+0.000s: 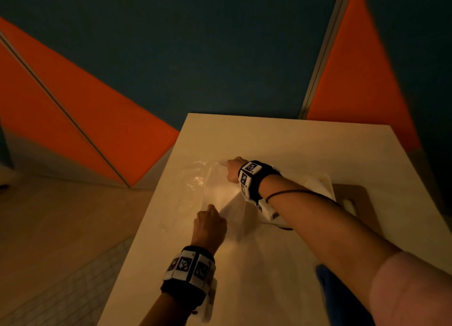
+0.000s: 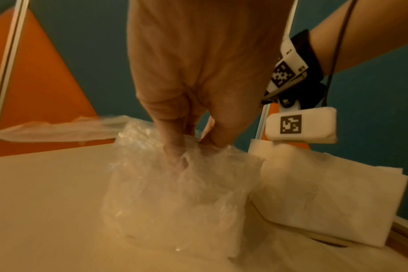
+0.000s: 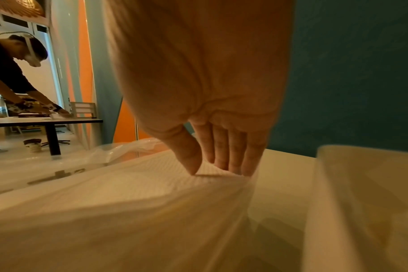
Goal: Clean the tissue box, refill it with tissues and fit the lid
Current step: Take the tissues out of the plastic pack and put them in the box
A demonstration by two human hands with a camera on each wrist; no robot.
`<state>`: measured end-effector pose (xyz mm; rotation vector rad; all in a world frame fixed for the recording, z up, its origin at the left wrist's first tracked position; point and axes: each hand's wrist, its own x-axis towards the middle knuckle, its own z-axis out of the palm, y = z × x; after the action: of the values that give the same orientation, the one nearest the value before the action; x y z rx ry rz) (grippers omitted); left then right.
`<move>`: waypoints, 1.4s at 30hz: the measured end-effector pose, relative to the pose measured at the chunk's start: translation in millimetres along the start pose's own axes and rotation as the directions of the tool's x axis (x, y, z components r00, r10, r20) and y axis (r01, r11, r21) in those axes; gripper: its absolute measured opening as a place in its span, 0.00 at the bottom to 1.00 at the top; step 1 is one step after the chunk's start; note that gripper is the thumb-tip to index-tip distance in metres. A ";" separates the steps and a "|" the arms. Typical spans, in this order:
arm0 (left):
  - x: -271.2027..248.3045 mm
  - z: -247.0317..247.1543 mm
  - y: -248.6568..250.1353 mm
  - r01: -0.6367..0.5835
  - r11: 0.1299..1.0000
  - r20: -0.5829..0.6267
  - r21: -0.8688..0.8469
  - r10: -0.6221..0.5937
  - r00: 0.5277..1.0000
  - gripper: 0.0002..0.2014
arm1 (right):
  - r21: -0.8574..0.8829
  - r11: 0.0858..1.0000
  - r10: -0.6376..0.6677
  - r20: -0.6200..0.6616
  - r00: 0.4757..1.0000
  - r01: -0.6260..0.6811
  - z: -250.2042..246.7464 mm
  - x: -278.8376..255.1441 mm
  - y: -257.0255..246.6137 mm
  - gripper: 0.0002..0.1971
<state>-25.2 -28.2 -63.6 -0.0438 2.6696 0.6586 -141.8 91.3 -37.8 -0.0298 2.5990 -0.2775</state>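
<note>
A stack of white tissues (image 1: pixel 220 198) lies mid-table, half out of its clear plastic wrap (image 1: pixel 193 181). At the stack's near corner my left hand (image 1: pixel 210 213) pinches the crumpled wrap (image 2: pixel 175 184) between thumb and fingers (image 2: pixel 175 150). My right hand (image 1: pixel 231 169) reaches to the far corner, where thumb and fingers (image 3: pixel 233 165) pinch the tissues' far edge (image 3: pixel 151 184). The white tissue box (image 1: pixel 325 179) stands open behind my right forearm, with its wall (image 3: pixel 361 184) just right of that hand. A wooden lid (image 1: pixel 359 198) lies beyond the box.
The pale table (image 1: pixel 293 140) ends close on the left, with floor below. A blue cloth (image 1: pixel 327 279) lies near the front right under my arm. In the right wrist view another person (image 3: pixel 12 73) bends over a distant table.
</note>
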 end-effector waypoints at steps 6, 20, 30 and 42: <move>-6.8 -0.2 -4.2 -0.013 0.996 -0.014 -0.083 0.012 1.000 0.11 | -0.063 0.998 0.032 0.010 0.999 -0.031 -3.4 -6.4 -4.4 0.24; -18.4 -12.5 -4.5 -0.045 0.993 0.019 -0.112 0.047 0.999 0.19 | 0.174 0.982 0.067 0.022 0.998 -0.070 -40.1 -29.6 -1.5 0.22; -15.4 -42.2 -19.0 -0.024 0.920 -0.020 -0.391 0.017 1.000 0.40 | 0.771 0.632 -0.033 0.130 0.991 -0.080 -69.7 -74.4 16.9 0.10; -24.0 -55.0 14.2 0.268 0.507 0.363 -0.819 0.097 0.927 0.42 | 0.981 0.185 -0.039 -0.059 0.998 0.065 -85.6 -141.9 83.0 0.11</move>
<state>-24.7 -42.0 -3.5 -0.2955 1.7003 1.7207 -59.6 199.4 88.3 0.3543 1.8950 -1.9612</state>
